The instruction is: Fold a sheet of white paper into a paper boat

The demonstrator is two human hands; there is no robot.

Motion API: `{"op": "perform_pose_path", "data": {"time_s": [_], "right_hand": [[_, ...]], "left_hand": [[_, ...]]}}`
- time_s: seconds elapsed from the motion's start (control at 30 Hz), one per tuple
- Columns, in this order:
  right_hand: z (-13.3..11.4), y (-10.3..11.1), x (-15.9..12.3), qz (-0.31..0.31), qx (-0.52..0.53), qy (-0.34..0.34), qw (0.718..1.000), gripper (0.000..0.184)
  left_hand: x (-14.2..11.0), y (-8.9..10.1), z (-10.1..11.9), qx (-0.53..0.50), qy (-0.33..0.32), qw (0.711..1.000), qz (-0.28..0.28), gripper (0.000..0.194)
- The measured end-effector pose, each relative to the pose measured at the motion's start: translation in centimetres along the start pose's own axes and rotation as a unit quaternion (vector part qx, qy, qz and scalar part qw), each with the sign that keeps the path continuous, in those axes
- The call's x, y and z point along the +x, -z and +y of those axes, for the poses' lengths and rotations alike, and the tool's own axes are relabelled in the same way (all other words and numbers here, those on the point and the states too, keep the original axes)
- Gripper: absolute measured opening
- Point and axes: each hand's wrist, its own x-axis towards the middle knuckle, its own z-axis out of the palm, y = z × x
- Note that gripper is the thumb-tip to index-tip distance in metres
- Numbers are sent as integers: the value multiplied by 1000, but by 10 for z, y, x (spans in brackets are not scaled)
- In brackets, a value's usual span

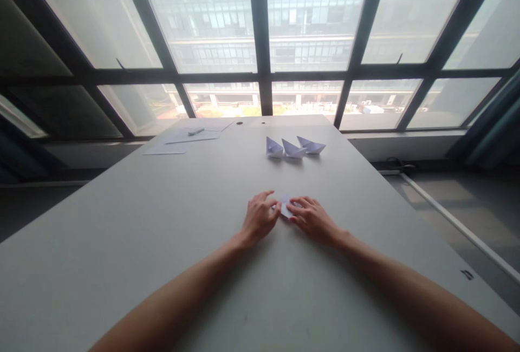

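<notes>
A small folded piece of white paper (286,210) lies on the white table between my two hands, partly covered by fingers. From the left, my left hand (261,214) holds the paper's edge with thumb and fingertips, its index finger bent. My right hand (312,217) grips the paper's right side, fingers curled over it and pressed down. Farther off stand three folded paper boats side by side: a left boat (274,149), a middle boat (294,150) and a right boat (312,146).
Flat sheets of white paper (174,148) lie at the table's far left, with a small whitish object (196,131) on top. Two round dark spots mark the far edge. Large windows rise behind the table (122,243). A small dark mark (467,274) shows near the right edge.
</notes>
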Motion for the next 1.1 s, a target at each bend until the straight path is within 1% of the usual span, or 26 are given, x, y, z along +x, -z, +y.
{"op": "perform_pose_path", "data": {"time_s": [0.07,0.1,0.17,0.23,0.27,0.33,0.47,0.53,0.63,0.73,0.8,0.93,1.03,1.1], "right_hand": [[0,0,0,-4,-7,1,1000,29],[0,-1,0,-1,-5,-3,1000,27],[0,-1,0,6,5,-12,1000,25],[-1,-2,1,12,15,-23,1000,31],[-1,-3,1,11,18,-26,999,37],[-1,-5,2,-5,19,-31,999,47],[0,-8,3,-55,17,-46,997,51],[1,-8,3,-61,26,-49,997,51],[1,-8,3,-37,40,-38,998,46],[0,-7,2,-9,40,-28,999,40],[0,-7,2,-11,33,-32,999,44],[-1,-8,2,-62,18,-69,996,59],[-2,-10,3,-84,14,-88,992,60],[-1,-11,2,-86,17,-85,992,59]], "left_hand": [[-1,-1,0,48,-17,999,-17,28],[-1,-3,-1,58,-32,997,-37,29],[-1,-5,-3,66,-71,990,-99,43],[-1,-7,-6,77,-103,978,-163,57],[0,-8,-8,85,-113,972,-188,59],[0,-9,-9,101,-118,965,-211,60],[-1,-9,-9,107,-103,969,-198,60],[-2,-9,-9,102,-96,973,-186,61],[-2,-8,-11,97,-91,973,-186,63],[-1,-8,-12,96,-95,972,-195,60],[-2,-8,-13,96,-98,971,-194,60],[-3,-8,-12,104,-97,969,-203,59],[-3,-7,-10,121,-93,967,-205,61],[-4,-7,-10,131,-88,967,-198,63]]}}
